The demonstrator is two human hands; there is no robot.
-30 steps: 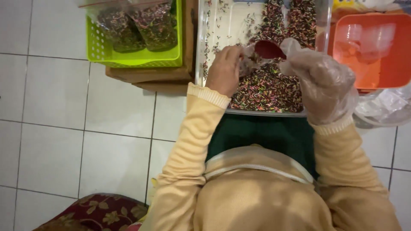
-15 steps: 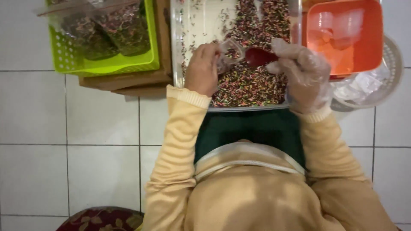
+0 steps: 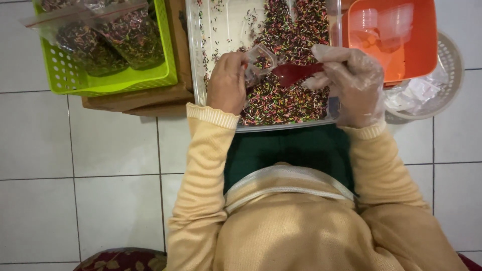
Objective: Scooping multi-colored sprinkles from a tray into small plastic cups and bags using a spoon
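Observation:
A clear plastic tub (image 3: 197,60) in front of me holds a heap of multicoloured sprinkles (image 3: 291,95). My left hand (image 3: 227,83), bare, holds a small clear plastic bag (image 3: 258,59) open over the tub. My right hand (image 3: 351,85), in a thin transparent glove, grips a red spoon (image 3: 293,73) whose bowl sits at the bag's mouth. Some sprinkles are inside the bag.
A lime green basket (image 3: 108,80) at upper left holds filled sprinkle bags (image 3: 105,35) and rests on a wooden board (image 3: 150,98). An orange container (image 3: 419,45) with clear cups stands at upper right over a white round basket (image 3: 442,85). White tiled floor surrounds.
The view has shifted, so everything sits lower and more to the left in frame. Both hands stay over the tub, with the red spoon still at the small bag's mouth.

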